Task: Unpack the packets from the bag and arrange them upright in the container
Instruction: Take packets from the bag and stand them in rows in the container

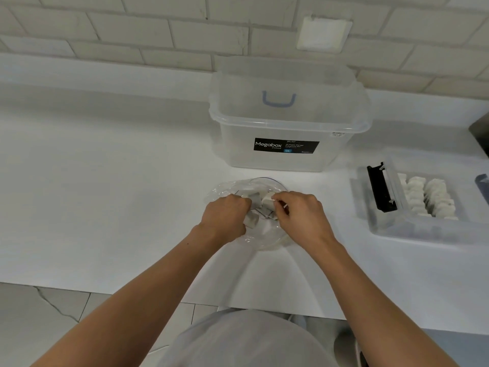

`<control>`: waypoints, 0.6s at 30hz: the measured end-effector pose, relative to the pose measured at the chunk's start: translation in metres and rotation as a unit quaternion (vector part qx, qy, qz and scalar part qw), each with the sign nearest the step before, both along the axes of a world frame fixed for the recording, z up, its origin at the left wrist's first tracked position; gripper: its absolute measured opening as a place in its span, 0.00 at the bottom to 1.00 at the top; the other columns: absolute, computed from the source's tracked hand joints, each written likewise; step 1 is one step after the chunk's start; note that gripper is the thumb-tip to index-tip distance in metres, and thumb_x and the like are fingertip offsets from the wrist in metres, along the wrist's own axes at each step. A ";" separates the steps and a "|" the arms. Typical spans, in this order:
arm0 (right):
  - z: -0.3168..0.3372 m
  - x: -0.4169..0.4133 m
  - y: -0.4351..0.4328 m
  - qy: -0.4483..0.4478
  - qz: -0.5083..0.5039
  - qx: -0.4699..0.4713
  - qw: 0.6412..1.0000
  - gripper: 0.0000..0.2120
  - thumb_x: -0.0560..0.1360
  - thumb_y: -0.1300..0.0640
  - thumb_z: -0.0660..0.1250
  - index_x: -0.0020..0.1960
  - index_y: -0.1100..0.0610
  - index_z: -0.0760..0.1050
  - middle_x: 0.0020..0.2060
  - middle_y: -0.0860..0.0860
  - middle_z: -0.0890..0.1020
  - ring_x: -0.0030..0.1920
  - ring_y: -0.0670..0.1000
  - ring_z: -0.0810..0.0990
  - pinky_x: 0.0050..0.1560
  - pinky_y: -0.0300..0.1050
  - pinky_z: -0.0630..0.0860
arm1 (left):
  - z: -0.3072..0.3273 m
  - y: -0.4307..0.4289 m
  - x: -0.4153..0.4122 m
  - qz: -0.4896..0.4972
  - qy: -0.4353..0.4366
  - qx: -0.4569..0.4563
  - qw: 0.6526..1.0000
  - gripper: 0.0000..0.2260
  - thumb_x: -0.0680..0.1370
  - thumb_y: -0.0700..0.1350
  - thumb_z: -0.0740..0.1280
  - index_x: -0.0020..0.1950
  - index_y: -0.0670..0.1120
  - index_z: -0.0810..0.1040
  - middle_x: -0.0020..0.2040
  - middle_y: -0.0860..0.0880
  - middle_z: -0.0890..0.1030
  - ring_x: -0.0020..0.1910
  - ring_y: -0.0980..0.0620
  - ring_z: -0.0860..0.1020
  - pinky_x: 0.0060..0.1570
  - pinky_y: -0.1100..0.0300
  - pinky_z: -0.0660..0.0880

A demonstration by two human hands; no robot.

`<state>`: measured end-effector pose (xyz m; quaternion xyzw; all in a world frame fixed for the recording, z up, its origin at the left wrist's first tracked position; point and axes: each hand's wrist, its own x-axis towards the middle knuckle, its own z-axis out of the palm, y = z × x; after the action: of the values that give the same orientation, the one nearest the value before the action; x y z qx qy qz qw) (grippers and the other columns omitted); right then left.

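The white counter (105,181) fills most of the view, and a grey tiled floor (53,313) shows at the near left. Far off, a wall (132,30) of pale bricks runs along the back of the counter. Near the middle, the left hand (225,215) has its fingers curled tight round the left side of a clear bag (264,241). The bag lies on the counter with small pale packets (255,201) inside. Just behind it stands a big clear box (238,144) with a black label and a blue handle. The right hand (301,215) pinches one of the packets at the bag's right side. A white square plate (324,33) sits on the wall. On the right, a low clear container (423,231) holds rows of white packets standing up (436,200) beside a black divider (381,189).
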<state>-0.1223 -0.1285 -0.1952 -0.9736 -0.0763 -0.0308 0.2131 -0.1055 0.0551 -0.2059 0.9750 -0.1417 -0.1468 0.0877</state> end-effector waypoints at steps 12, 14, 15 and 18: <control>0.005 -0.005 -0.004 0.058 0.022 -0.001 0.998 0.10 0.79 0.56 0.63 0.49 0.53 0.83 0.42 0.50 0.85 0.44 0.55 0.82 0.44 0.50 0.78 | 0.018 0.015 0.008 0.091 0.016 -0.248 0.964 0.06 0.74 0.39 0.74 0.48 0.49 0.86 0.39 0.56 0.83 0.37 0.61 0.79 0.39 0.74 0.72; 0.007 -0.004 -0.006 0.075 0.026 -0.002 0.997 0.10 0.79 0.57 0.62 0.47 0.52 0.83 0.39 0.50 0.85 0.42 0.55 0.81 0.43 0.50 0.78 | 0.025 0.017 0.010 0.116 0.037 -0.281 0.952 0.06 0.73 0.40 0.75 0.46 0.50 0.85 0.37 0.57 0.83 0.36 0.65 0.79 0.38 0.76 0.70; 0.009 -0.004 -0.007 0.079 0.027 0.000 0.997 0.11 0.79 0.57 0.62 0.47 0.52 0.84 0.39 0.50 0.85 0.42 0.55 0.80 0.43 0.49 0.78 | 0.027 0.016 0.010 0.125 0.045 -0.288 0.948 0.06 0.73 0.40 0.75 0.45 0.51 0.86 0.37 0.57 0.84 0.36 0.65 0.79 0.38 0.76 0.71; 0.011 -0.004 -0.009 0.083 0.031 0.009 0.996 0.11 0.79 0.58 0.63 0.47 0.52 0.84 0.38 0.51 0.84 0.41 0.55 0.79 0.42 0.48 0.77 | 0.031 0.013 0.008 0.130 0.061 -0.288 0.947 0.08 0.73 0.39 0.73 0.43 0.53 0.86 0.36 0.58 0.84 0.38 0.60 0.81 0.42 0.67 0.76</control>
<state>-0.1262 -0.1371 -0.1837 -0.9679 -0.0886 0.0565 0.2284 -0.0970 0.0678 -0.1753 0.9073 -0.0441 -0.1465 0.3918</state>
